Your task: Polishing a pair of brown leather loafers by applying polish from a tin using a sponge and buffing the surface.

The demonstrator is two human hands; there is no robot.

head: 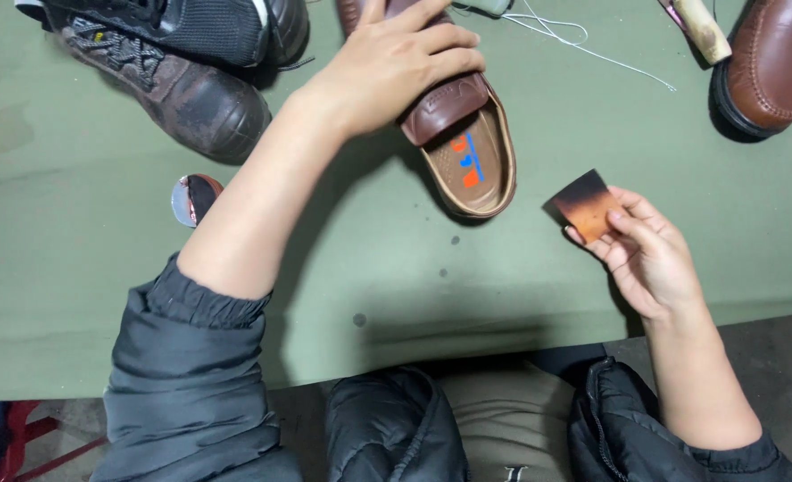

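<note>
Head view, left hand (387, 67): laid flat, fingers spread, over the brown loafer (463, 147), at 12 o'clock on the green tabletop (74, 286).
Right hand (650, 259): a small brown leather patch (586, 205) is pinched at the fingertips, at 3 o'clock, clear of the loafer.
Surroundings: worn dark shoes (173, 71) at 10 o'clock; second brown shoe (775, 62) at 2 o'clock; white thread (583, 45) between.

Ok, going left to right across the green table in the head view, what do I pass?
Worn dark brown shoe → small round mirror-like disc → left hand resting on the brown loafer → right hand pinching a small brown leather patch → second brown loafer at the far right edge.
</note>
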